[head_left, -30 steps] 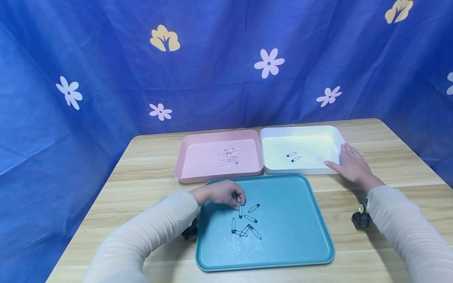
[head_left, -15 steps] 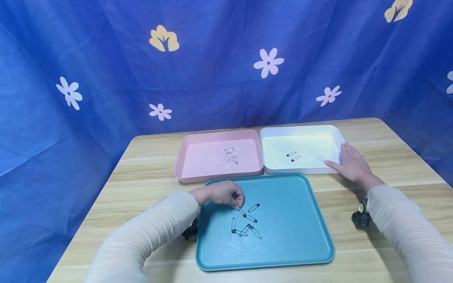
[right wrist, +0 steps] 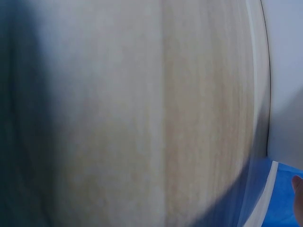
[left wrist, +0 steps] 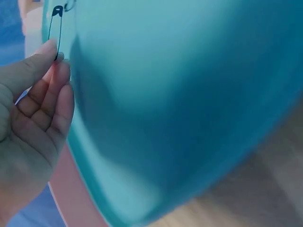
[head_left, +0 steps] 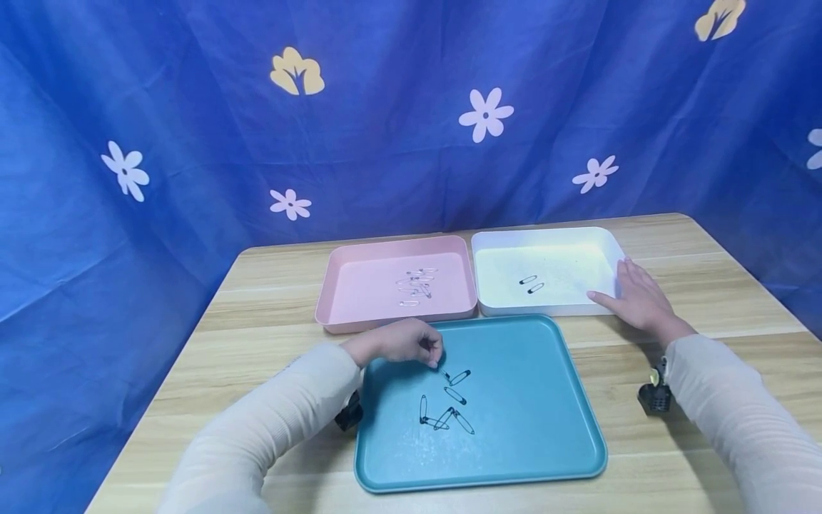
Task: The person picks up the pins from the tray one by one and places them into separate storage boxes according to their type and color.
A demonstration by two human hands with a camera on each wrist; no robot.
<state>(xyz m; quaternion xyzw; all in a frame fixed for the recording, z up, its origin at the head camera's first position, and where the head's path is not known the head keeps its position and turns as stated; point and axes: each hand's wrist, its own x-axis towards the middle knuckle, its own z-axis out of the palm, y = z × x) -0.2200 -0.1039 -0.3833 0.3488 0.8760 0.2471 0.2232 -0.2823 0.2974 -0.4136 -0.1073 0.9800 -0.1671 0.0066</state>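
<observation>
My left hand (head_left: 411, 341) pinches a black safety pin (left wrist: 57, 11) by one end between thumb and forefinger, over the upper left of the teal tray (head_left: 526, 407). The pin's black cap points away from the fingers in the left wrist view. Several black safety pins (head_left: 455, 396) lie on the teal tray, just in front of that hand. My right hand (head_left: 642, 300) rests with spread, straight fingers at the near right corner of the white tray (head_left: 539, 312). Only a fingertip (right wrist: 298, 194) of it shows in the right wrist view.
A pink tray (head_left: 398, 320) holding several silver safety pins (head_left: 416, 284) stands at the back left, beside the white one. Two black safety pins (head_left: 536, 288) lie in the white tray. All three trays are on a wooden table (head_left: 257, 343), with a blue curtain (head_left: 385, 143) behind.
The safety pin in my left hand has swung from hanging straight down to pointing right, and the hand has risen slightly towards the back. My right hand has stayed in place.
</observation>
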